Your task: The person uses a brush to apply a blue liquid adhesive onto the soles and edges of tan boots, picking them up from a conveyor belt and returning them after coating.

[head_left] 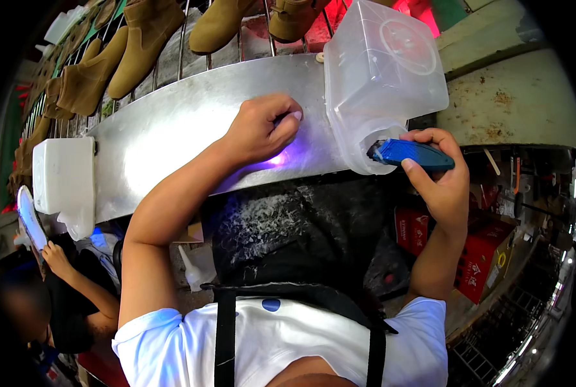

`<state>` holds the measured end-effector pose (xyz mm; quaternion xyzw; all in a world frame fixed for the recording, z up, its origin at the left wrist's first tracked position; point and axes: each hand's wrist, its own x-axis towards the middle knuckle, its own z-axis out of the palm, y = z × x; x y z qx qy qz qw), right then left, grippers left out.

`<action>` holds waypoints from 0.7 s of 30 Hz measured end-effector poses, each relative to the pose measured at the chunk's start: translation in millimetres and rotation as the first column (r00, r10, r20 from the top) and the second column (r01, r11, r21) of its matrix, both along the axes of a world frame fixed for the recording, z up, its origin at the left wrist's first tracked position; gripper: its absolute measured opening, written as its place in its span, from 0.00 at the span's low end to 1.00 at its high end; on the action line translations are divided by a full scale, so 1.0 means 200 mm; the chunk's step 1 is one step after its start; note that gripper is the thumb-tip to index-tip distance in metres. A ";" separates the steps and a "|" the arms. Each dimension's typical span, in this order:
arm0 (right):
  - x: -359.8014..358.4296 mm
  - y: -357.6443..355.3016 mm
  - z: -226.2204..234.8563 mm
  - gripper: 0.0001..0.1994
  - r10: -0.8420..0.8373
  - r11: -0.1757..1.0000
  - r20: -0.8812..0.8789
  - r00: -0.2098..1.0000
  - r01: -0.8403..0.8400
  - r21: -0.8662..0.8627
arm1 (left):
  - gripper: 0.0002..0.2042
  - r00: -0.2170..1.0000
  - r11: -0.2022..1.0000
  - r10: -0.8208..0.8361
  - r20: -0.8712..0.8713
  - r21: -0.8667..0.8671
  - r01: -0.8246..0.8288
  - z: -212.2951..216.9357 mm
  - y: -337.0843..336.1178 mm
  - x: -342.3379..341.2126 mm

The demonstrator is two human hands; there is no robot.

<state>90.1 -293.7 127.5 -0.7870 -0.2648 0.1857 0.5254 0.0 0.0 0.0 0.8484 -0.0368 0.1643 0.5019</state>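
Head view shows my right hand pinching the blue knife, light, rigid, best held mid-handle, while my left hand curls loosely on the metal sheet.

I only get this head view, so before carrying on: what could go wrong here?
The right hand pushes a blue tool into the translucent container at the metal shelf edge; it might tip off. The left hand hides a violet glow, possibly hot.

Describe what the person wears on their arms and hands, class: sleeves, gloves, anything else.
Both forearms are bare. The left hand and right hand wear no gloves, rings or watch that show. Short white sleeves end at the upper arms, under a black apron's straps.
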 end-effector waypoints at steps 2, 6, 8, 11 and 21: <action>0.00 0.03 0.00 0.17 -0.042 0.999 -0.025 0.999 0.042 0.007 | 0.05 1.000 1.000 -0.017 -0.007 0.012 0.017 0.00 0.00 0.00; 0.03 0.04 0.01 0.18 -0.027 0.999 -0.015 1.000 0.028 0.023 | 0.03 0.983 0.990 -0.072 0.170 0.129 0.050 0.05 0.02 0.03; 0.03 0.04 0.02 0.19 0.008 1.000 0.006 1.000 -0.008 0.011 | 0.03 0.984 0.993 -0.081 0.160 0.103 0.064 0.07 0.02 0.03; 0.01 0.05 0.01 0.17 -0.013 0.992 0.015 1.000 0.011 0.123 | 0.03 0.982 0.992 -0.081 0.168 0.113 0.063 0.08 0.02 0.02; 0.00 0.03 0.05 0.15 -0.107 0.992 -0.076 0.991 0.111 0.057 | 0.02 0.993 0.963 -0.059 0.103 0.267 0.030 0.05 0.06 0.00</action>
